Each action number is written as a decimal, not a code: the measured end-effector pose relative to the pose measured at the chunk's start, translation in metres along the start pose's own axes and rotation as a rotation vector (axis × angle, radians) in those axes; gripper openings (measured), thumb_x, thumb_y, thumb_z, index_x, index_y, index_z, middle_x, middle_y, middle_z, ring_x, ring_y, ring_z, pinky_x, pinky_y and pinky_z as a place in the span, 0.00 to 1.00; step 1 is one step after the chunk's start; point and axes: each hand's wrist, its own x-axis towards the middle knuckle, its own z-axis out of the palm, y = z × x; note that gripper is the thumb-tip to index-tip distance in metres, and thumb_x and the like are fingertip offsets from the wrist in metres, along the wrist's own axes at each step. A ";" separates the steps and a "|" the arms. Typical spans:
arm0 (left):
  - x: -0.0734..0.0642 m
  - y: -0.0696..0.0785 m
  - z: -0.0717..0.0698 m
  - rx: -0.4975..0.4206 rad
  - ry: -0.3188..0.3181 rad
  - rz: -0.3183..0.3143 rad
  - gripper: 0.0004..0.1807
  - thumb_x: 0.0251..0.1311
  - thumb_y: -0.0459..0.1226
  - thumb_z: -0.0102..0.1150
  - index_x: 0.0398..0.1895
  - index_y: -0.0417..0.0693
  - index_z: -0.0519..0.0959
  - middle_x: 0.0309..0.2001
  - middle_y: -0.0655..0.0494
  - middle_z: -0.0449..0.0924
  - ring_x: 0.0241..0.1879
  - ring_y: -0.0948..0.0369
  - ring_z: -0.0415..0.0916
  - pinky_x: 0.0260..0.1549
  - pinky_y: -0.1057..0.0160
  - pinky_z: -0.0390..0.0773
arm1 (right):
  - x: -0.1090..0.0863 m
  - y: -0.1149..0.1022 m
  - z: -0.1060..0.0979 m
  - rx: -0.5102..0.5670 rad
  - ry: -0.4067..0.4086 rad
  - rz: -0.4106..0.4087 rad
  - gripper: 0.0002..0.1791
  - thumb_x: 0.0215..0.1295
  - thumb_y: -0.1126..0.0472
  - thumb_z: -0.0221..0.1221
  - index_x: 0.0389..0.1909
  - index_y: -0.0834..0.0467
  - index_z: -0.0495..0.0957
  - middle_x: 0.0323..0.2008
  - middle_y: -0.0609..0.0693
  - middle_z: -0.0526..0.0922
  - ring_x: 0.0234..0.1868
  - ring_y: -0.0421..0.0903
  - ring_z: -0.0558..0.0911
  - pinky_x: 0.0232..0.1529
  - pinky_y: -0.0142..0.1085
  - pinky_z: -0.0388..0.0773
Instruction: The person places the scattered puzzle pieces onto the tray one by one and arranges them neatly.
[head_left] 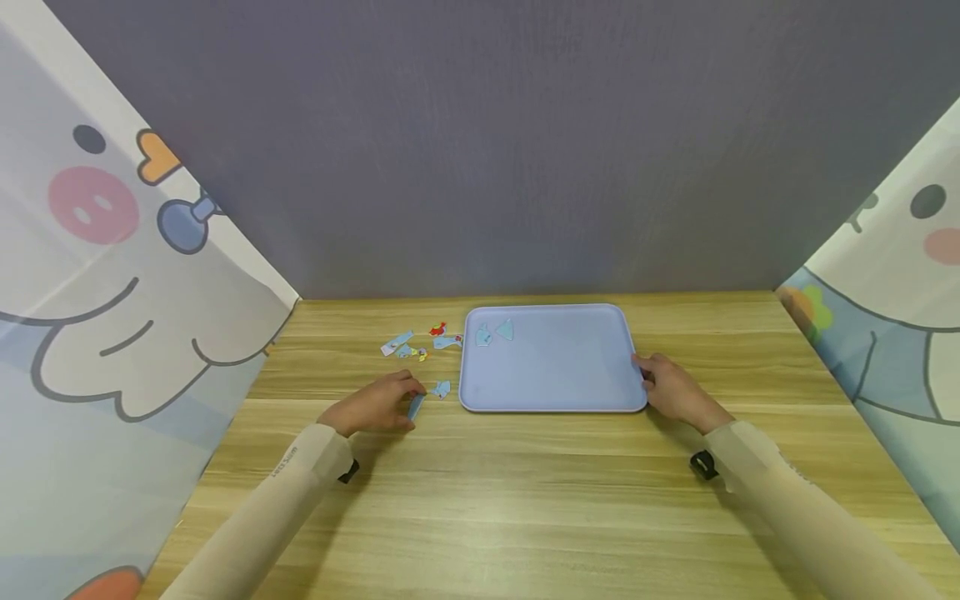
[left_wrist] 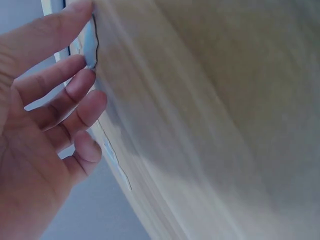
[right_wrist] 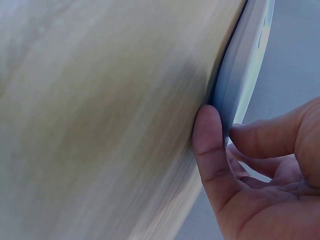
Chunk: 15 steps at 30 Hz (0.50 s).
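Observation:
A flat, light-blue piece [head_left: 416, 407] with an irregular edge stands tilted up from the wooden table. My left hand [head_left: 382, 404] pinches it between thumb and fingertips; the left wrist view shows the piece [left_wrist: 91, 42] there, with the other fingers loosely bent. Just right of that hand lies another light-blue piece [head_left: 442, 389]. At the right side of the pale blue tray [head_left: 562, 358], my right hand [head_left: 671, 390] grips the rim, thumb and a finger on either side of the tray edge [right_wrist: 232, 85] in the right wrist view.
Two light-blue pieces, one fan-shaped [head_left: 506, 330] and one irregular [head_left: 483, 336], lie in the tray's far left corner. Left of the tray are several loose pieces, among them a red one [head_left: 438, 329] and a long strip [head_left: 397, 342]. A grey partition [head_left: 525, 150] rises behind the table.

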 end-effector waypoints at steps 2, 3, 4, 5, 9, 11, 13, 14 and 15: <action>-0.001 0.000 -0.001 0.003 -0.007 0.003 0.27 0.47 0.37 0.73 0.52 0.41 0.76 0.45 0.55 0.72 0.43 0.60 0.71 0.46 0.57 0.73 | 0.000 0.000 0.000 0.005 -0.002 0.001 0.25 0.58 0.77 0.51 0.58 0.80 0.64 0.30 0.57 0.71 0.29 0.50 0.70 0.32 0.41 0.69; -0.001 0.000 -0.001 0.002 -0.010 0.005 0.27 0.47 0.36 0.72 0.52 0.40 0.76 0.45 0.54 0.72 0.43 0.60 0.71 0.46 0.57 0.73 | 0.000 -0.001 0.000 0.007 -0.003 0.002 0.25 0.58 0.77 0.51 0.58 0.80 0.64 0.30 0.57 0.71 0.30 0.50 0.70 0.32 0.41 0.69; -0.001 0.001 -0.001 0.002 -0.010 0.006 0.27 0.48 0.36 0.72 0.52 0.40 0.76 0.46 0.54 0.72 0.43 0.59 0.71 0.46 0.57 0.73 | 0.000 -0.001 0.000 0.010 -0.005 0.002 0.25 0.58 0.77 0.51 0.58 0.80 0.64 0.30 0.57 0.71 0.30 0.50 0.70 0.32 0.41 0.69; -0.001 0.001 -0.001 0.002 -0.010 0.006 0.26 0.48 0.36 0.72 0.52 0.40 0.76 0.46 0.54 0.72 0.43 0.59 0.71 0.47 0.57 0.73 | 0.000 -0.001 0.000 0.012 -0.006 0.004 0.25 0.58 0.77 0.51 0.58 0.80 0.64 0.30 0.57 0.71 0.30 0.50 0.70 0.32 0.41 0.69; -0.001 0.000 0.000 0.001 -0.006 0.000 0.25 0.49 0.37 0.71 0.51 0.41 0.76 0.45 0.54 0.72 0.43 0.59 0.71 0.47 0.57 0.73 | -0.001 -0.001 -0.001 0.009 -0.011 0.005 0.25 0.59 0.77 0.51 0.58 0.80 0.64 0.30 0.57 0.71 0.29 0.49 0.69 0.32 0.41 0.69; -0.001 0.000 0.001 0.001 -0.004 -0.006 0.25 0.49 0.38 0.72 0.51 0.41 0.76 0.45 0.55 0.72 0.42 0.60 0.71 0.46 0.57 0.73 | -0.001 -0.001 0.000 0.007 -0.010 0.002 0.25 0.59 0.77 0.51 0.58 0.80 0.64 0.30 0.57 0.71 0.30 0.49 0.69 0.32 0.41 0.69; 0.000 0.000 0.001 -0.001 -0.001 -0.011 0.26 0.48 0.40 0.72 0.50 0.42 0.76 0.44 0.56 0.71 0.41 0.61 0.71 0.45 0.58 0.73 | -0.001 -0.001 0.000 0.006 -0.009 -0.001 0.25 0.59 0.77 0.52 0.58 0.80 0.64 0.30 0.57 0.71 0.30 0.49 0.70 0.32 0.41 0.69; 0.000 -0.001 0.001 -0.003 0.001 -0.009 0.26 0.48 0.40 0.73 0.50 0.42 0.76 0.44 0.56 0.71 0.41 0.61 0.71 0.44 0.58 0.74 | -0.001 -0.001 0.000 0.008 -0.010 -0.001 0.25 0.58 0.77 0.52 0.58 0.80 0.64 0.30 0.57 0.71 0.30 0.49 0.70 0.32 0.41 0.69; 0.000 -0.001 0.002 -0.003 0.003 -0.009 0.26 0.48 0.41 0.73 0.49 0.42 0.76 0.43 0.57 0.71 0.40 0.61 0.71 0.44 0.58 0.74 | -0.001 -0.001 0.000 0.008 -0.010 -0.001 0.25 0.58 0.77 0.52 0.58 0.79 0.64 0.31 0.57 0.71 0.30 0.49 0.70 0.32 0.41 0.69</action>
